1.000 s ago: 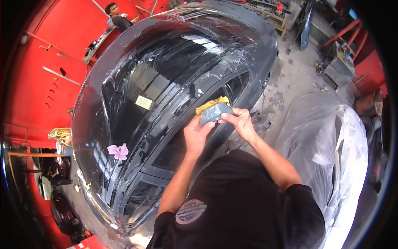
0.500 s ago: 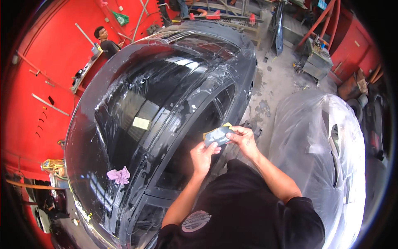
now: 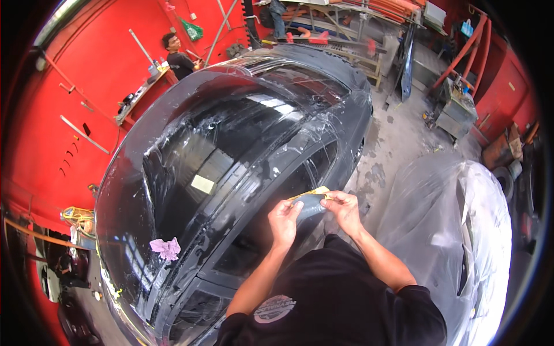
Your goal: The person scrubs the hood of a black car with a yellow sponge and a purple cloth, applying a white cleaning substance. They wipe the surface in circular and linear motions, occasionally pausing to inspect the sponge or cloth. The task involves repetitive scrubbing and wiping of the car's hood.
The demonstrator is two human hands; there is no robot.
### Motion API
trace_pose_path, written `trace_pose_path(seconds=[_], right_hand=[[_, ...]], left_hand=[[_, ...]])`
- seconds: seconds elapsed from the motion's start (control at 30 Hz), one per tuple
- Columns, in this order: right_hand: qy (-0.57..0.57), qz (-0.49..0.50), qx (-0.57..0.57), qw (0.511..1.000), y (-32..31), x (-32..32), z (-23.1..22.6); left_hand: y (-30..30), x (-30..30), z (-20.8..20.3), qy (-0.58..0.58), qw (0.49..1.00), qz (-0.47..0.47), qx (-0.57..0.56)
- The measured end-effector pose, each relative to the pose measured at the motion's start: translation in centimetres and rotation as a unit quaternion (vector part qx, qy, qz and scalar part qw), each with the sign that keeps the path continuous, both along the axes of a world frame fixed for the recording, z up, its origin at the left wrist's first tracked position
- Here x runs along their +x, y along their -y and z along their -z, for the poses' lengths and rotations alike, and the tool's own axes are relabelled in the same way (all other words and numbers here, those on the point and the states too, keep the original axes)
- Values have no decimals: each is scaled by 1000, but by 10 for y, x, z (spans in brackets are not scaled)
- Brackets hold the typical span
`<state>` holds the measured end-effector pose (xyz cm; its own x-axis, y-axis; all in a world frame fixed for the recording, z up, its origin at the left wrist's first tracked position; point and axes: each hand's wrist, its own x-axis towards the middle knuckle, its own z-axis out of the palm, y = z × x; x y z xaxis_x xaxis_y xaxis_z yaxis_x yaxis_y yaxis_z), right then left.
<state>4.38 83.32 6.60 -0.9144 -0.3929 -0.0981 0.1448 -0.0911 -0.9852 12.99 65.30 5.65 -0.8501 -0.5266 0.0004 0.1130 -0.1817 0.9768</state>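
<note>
My left hand (image 3: 283,222) and my right hand (image 3: 345,213) hold a grey sheet of sandpaper (image 3: 312,206) between them, pinched at its two ends. The sheet bows in the middle, and a yellow pad (image 3: 320,190) shows along its far edge. Both hands are closed, in front of my body beside the dark car (image 3: 248,180). On the car's roof, to the left, lie a pale yellow block (image 3: 203,184) and a crumpled purple cloth (image 3: 166,248), both apart from my hands.
A plastic-covered car (image 3: 433,222) stands to my right. Another person (image 3: 180,64) is by a bench (image 3: 147,98) at the red wall. A metal cabinet (image 3: 456,112) and racks (image 3: 340,37) stand farther off. Grey floor (image 3: 386,150) runs between the cars.
My fingers have shifted to the sheet's far corners, and it now bends instead of lying flatter. The whole view has turned slightly, so the surroundings sit lower and more to the right.
</note>
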Motion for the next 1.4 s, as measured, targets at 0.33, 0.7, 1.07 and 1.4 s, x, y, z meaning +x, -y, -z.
trace_pose_path(seconds=[0.33,0.7,1.07,1.4], right_hand=[[35,-60,-102,992,8,-88,-21],[234,-145,-96,957,37,-110,10],[133,-223,-56,964,95,-78,-22],[144,-271,-37,951,124,-34,-14]], left_hand=[[-27,-69,-9,-43,996,-78,27],[-27,-56,10,-13,981,-192,15],[13,-4,-6,-13,969,-247,23],[46,44,-2,-29,969,-242,-31]])
